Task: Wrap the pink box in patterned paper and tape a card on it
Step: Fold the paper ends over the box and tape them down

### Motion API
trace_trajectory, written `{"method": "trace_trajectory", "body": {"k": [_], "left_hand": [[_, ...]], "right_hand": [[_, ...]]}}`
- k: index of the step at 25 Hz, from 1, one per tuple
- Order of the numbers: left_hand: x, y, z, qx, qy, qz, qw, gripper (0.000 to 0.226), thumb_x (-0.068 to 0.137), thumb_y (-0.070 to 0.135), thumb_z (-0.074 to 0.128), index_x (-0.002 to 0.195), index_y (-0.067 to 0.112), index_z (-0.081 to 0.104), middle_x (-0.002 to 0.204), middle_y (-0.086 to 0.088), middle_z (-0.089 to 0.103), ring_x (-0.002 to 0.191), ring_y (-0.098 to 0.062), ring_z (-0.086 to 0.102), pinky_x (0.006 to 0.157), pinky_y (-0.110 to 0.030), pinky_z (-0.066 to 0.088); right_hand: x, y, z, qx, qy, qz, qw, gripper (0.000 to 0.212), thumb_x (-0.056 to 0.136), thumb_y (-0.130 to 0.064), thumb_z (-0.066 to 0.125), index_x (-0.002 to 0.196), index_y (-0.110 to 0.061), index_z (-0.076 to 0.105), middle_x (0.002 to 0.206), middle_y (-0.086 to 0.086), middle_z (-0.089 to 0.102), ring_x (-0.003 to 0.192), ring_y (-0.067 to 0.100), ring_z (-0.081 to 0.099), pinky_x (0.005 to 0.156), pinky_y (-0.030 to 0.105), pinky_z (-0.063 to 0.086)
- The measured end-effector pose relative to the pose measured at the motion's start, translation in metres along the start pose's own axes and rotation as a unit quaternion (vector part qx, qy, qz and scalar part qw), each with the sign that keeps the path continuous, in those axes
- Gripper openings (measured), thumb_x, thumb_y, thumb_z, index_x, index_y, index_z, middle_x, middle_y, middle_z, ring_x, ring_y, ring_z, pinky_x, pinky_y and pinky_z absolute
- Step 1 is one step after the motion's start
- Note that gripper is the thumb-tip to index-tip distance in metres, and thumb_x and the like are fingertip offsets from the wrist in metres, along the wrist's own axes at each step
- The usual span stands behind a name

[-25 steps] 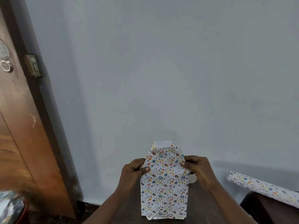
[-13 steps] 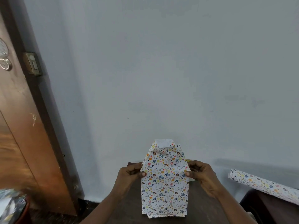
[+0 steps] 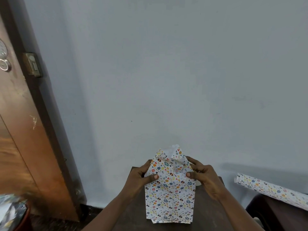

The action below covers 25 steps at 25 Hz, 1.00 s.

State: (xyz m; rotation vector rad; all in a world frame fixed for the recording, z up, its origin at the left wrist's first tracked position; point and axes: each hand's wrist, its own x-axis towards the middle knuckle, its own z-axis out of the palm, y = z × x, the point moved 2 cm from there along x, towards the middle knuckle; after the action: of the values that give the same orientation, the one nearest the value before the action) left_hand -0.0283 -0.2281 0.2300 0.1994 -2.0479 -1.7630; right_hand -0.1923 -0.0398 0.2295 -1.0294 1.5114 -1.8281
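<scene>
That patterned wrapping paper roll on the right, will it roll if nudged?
Probably: the roll of patterned wrapping paper is a round tube lying on its side. Likely light, and easily dented, being rolled paper.

A box [image 3: 170, 202] covered in patterned paper [image 3: 168, 165] rested on the dark worktop [image 3: 133, 219]. Its upper end was not yet closed, and the white inner side of the paper showed there. The left hand [image 3: 141, 178] and the right hand [image 3: 204, 178] pinched the folds at both sides of that end, thumbs on the front. A roll of the same paper [image 3: 270, 189] lay well apart to the right.
</scene>
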Motion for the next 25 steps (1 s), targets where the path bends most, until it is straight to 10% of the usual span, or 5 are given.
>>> {"method": "trace_trajectory", "body": {"k": [8,14,22,24,25], "left_hand": [[0.004,0.009,0.002,0.075,0.039,0.047,0.995,0.035,0.077,0.050,0.059,0.101,0.028,0.072,0.113,0.007,0.066,0.106,-0.013,0.062,0.089,-0.037,0.051],[0.009,0.019,0.002,0.029,0.093,0.056,0.994,0.036,0.080,-0.006,0.066,0.109,0.015,0.069,0.077,0.008,0.073,0.077,-0.004,0.068,0.069,-0.019,0.053],[0.019,0.029,-0.002,0.042,0.058,0.009,0.997,0.039,0.077,0.004,0.073,0.114,0.015,0.068,0.087,-0.006,0.075,0.084,-0.016,0.071,0.080,-0.026,0.055],[0.024,0.037,-0.003,0.089,0.005,0.000,0.996,0.022,0.076,0.015,0.076,0.098,0.017,0.074,0.088,-0.005,0.075,0.082,-0.023,0.071,0.078,-0.035,0.055],[0.028,0.041,-0.004,0.115,-0.016,0.000,0.993,0.015,0.076,0.017,0.076,0.091,0.018,0.075,0.082,0.000,0.074,0.076,-0.020,0.069,0.074,-0.034,0.053]], "right_hand": [[0.008,-0.010,0.015,-0.062,0.005,-0.006,0.998,0.061,0.049,-0.055,0.085,0.086,-0.007,0.077,0.095,0.016,0.073,0.093,0.029,0.069,0.082,0.037,0.056],[0.012,-0.020,0.017,-0.044,0.028,-0.019,0.998,0.015,0.059,-0.026,0.082,0.067,-0.015,0.077,0.073,0.007,0.074,0.068,0.017,0.071,0.059,0.022,0.053],[0.015,-0.028,0.008,-0.016,0.002,0.012,1.000,0.063,0.045,-0.051,0.089,0.104,-0.033,0.073,0.092,0.024,0.070,0.090,0.031,0.068,0.080,0.036,0.053],[0.020,-0.029,0.008,-0.035,-0.003,0.026,0.999,0.070,0.058,-0.039,0.087,0.123,-0.040,0.060,0.081,0.037,0.059,0.105,0.043,0.024,0.095,0.065,0.037],[0.022,-0.033,0.009,-0.045,-0.005,0.028,0.999,0.064,0.064,-0.029,0.084,0.123,-0.036,0.060,0.071,0.028,0.061,0.076,0.018,0.045,0.078,0.030,0.031]]}}
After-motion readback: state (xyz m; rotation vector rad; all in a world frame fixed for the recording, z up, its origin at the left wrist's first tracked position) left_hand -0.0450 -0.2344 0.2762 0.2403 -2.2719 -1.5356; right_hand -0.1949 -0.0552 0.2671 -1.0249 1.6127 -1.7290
